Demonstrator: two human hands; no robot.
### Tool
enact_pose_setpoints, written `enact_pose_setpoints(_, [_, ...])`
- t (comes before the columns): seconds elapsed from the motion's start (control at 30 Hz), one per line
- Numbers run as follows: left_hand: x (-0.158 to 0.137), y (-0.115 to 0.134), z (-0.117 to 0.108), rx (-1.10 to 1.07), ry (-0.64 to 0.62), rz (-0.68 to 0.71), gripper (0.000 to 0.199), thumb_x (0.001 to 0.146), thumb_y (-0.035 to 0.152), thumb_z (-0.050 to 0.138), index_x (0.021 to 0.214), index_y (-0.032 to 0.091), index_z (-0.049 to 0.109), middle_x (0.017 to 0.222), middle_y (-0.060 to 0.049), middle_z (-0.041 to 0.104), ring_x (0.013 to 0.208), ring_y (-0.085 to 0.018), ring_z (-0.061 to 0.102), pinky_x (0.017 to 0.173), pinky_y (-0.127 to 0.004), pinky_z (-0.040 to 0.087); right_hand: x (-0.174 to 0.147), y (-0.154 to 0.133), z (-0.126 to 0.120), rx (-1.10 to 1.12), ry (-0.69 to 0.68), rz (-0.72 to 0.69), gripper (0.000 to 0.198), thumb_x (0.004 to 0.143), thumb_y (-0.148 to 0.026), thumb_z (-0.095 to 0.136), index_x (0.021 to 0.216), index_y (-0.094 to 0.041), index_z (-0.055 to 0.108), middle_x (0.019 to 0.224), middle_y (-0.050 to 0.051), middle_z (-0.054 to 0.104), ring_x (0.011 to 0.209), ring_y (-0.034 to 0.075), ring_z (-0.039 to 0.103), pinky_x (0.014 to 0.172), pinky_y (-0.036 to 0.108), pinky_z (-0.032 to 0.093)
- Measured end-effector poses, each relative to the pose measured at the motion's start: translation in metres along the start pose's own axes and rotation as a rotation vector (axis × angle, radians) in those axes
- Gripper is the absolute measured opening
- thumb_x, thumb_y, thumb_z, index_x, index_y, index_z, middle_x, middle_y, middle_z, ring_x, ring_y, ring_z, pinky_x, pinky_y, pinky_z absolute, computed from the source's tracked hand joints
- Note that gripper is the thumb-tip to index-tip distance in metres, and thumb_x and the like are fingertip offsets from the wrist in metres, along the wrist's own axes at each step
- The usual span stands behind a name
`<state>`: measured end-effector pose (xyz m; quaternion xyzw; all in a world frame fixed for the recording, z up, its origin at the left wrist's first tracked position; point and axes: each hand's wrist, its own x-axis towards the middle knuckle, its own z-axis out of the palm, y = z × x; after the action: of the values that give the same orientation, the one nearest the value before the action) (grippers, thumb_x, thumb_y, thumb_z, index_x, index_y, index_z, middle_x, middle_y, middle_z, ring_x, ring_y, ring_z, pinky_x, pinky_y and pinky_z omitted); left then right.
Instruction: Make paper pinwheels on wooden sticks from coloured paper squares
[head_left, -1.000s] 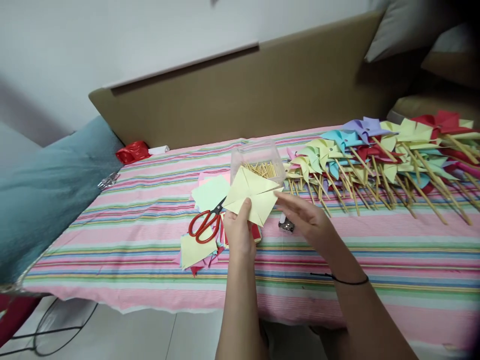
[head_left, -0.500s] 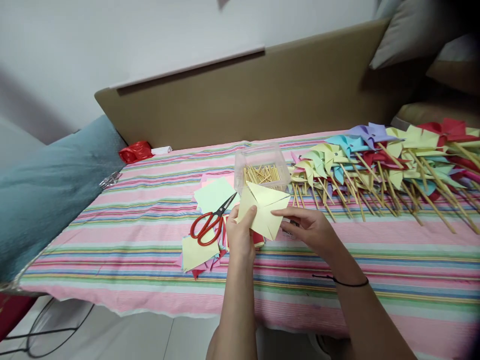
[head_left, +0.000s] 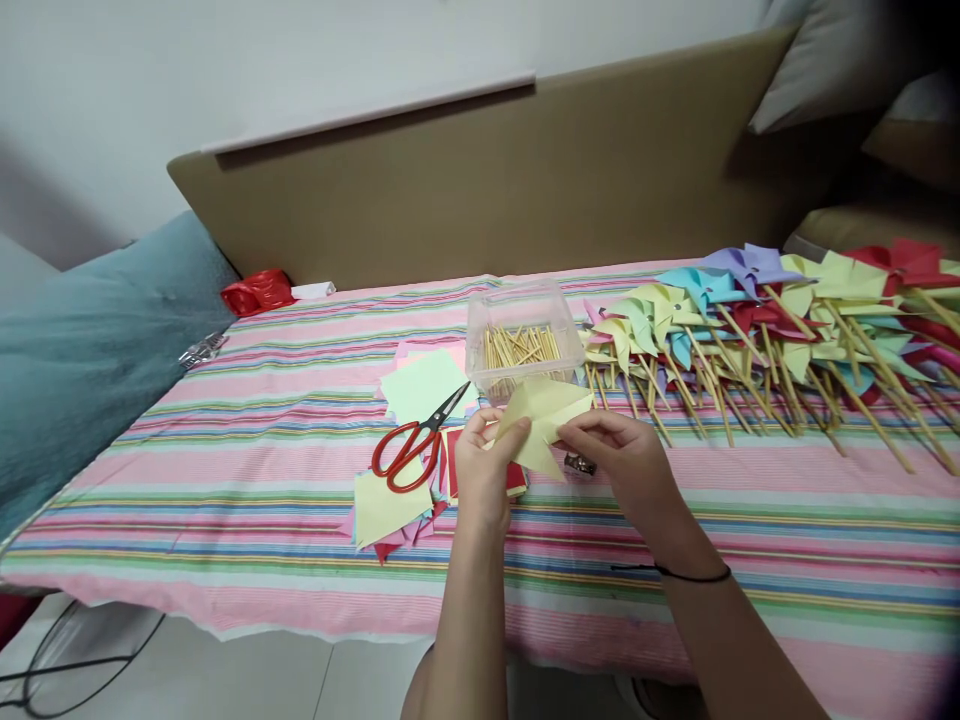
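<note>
Yellow paper (head_left: 546, 408) curls between two pinching hands (head_left: 484, 465) (head_left: 630, 460).

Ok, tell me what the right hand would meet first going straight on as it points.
The yellow paper, which the right hand is touching; beyond it probably the left hand, though depth is unclear.
</note>
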<state>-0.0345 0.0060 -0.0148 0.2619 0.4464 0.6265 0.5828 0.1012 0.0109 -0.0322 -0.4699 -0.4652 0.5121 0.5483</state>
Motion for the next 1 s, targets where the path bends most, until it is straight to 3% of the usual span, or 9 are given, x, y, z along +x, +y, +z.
enact_pose_setpoints(0.23, [-0.0031,0.0077,0.0007,0.103,-0.066,-0.051,0.034,0.066,0.034,0.075,0.085,0.02,0.051,0.059,0.003,0.068,0.053,-0.016,0.065,0.055,-0.024,0.048,0.002,0.0025,-0.0095,0.006,0.022,-0.003,0.021,0.067,-0.037,0.078,0.072,-0.019,0.068,0.062,0.003,0.068,0.057,0.017,0.063,0.048,0.026,0.05])
enact_pose_setpoints(0.5, [0.0,0.0031,0.0008,0.22,-0.101,-0.059,0.04,0.063,0.032,0.079,0.09,0.018,0.053,0.064,-0.002,0.071,0.054,-0.018,0.067,0.054,-0.027,0.052,0.0005,-0.0041,-0.0079,-0.01,-0.002,0.025,0.023,0.065,-0.037,0.078,0.068,-0.018,0.065,0.048,-0.003,0.055,0.04,0.009,0.045,0.034,0.02,0.032])
enact_pose_setpoints(1.0, [-0.0001,0.0016,-0.0001,0.264,-0.139,-0.05,0.044,0.065,0.03,0.077,0.1,0.017,0.054,0.068,-0.003,0.072,0.057,-0.019,0.067,0.057,-0.029,0.053,0.0029,-0.0006,-0.0097,-0.097,0.023,-0.071,0.019,0.067,-0.034,0.076,0.068,-0.018,0.066,0.052,-0.002,0.057,0.046,0.011,0.052,0.041,0.023,0.04])
